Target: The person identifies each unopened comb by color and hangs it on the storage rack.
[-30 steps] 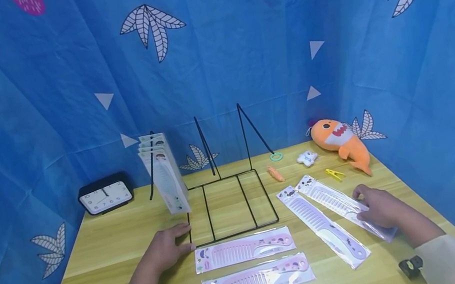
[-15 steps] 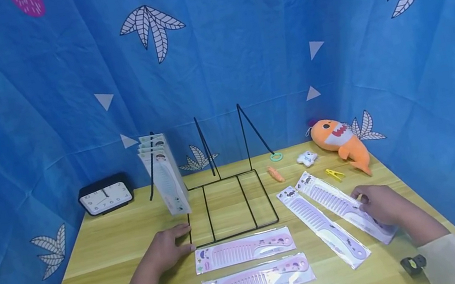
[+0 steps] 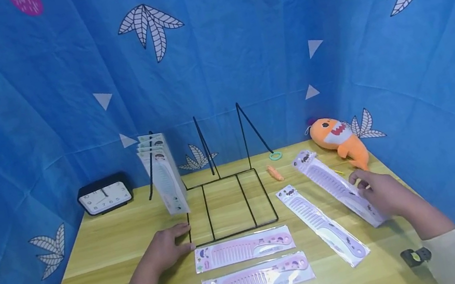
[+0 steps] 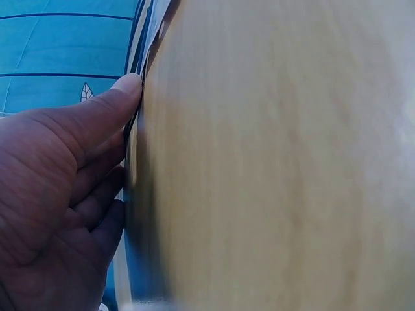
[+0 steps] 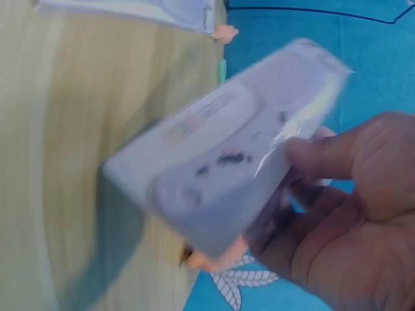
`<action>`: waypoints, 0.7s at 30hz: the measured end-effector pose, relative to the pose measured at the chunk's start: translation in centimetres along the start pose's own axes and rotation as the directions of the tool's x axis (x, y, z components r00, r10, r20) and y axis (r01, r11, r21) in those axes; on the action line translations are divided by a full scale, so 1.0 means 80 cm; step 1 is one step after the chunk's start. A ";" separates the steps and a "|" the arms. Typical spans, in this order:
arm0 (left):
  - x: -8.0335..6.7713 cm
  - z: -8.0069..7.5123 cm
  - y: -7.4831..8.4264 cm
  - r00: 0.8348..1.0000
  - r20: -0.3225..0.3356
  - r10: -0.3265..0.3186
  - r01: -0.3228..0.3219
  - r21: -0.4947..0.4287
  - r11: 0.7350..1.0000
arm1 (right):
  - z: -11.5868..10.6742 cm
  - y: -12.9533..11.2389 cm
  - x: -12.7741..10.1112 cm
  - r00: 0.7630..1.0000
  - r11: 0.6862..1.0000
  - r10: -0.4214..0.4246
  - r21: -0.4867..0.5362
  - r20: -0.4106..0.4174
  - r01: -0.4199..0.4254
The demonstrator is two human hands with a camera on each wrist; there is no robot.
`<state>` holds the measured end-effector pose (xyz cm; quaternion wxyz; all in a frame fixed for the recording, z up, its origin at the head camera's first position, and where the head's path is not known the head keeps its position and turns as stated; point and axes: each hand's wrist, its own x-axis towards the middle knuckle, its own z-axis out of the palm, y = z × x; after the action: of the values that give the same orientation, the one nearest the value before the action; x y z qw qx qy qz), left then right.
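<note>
Fingers and thumb of the right hand (image 3: 381,196) pinched the handle end of a lilac plastic comb sealed in a clear packet (image 3: 338,187) — the packet was raised off the pale wooden table (image 3: 105,250), its far end tilted up toward the orange plush shark (image 3: 341,139). The right wrist view showed the same packet (image 5: 227,152) blurred, gripped at its edge. A second lilac packaged comb (image 3: 321,223) lay flat just left of it, and two pink packaged combs (image 3: 249,262) lay side by side near the front edge. The left hand (image 3: 164,251) rested flat on the table, fingers relaxed and holding nothing, its fingertips touching the front corner of the black wire rack (image 3: 229,205) — a stack of packaged combs (image 3: 163,173) stood upright in that rack's left slot. A black desk clock (image 3: 104,195) sat at the far left.
</note>
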<state>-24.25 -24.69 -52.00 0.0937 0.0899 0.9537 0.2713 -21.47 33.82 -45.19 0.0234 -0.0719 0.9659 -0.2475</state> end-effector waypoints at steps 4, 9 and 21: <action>0.001 0.001 -0.002 1.000 -0.001 0.007 -0.007 -0.009 1.000 | 0.002 -0.012 0.005 0.998 0.993 -0.030 0.114 -0.058 0.036; 0.001 0.001 -0.002 1.000 0.000 -0.002 0.002 -0.002 1.000 | 0.015 -0.042 0.006 0.994 0.935 -0.049 0.346 -0.096 0.080; 0.000 -0.002 0.003 1.000 0.004 0.000 0.000 0.010 1.000 | 0.071 -0.127 0.003 0.951 0.801 -0.251 0.513 -0.181 0.309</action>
<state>-24.27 -24.54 -51.77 0.0954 0.0907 0.9548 0.2665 -19.97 22.28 -45.27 -0.0446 -0.1912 0.8367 -0.5112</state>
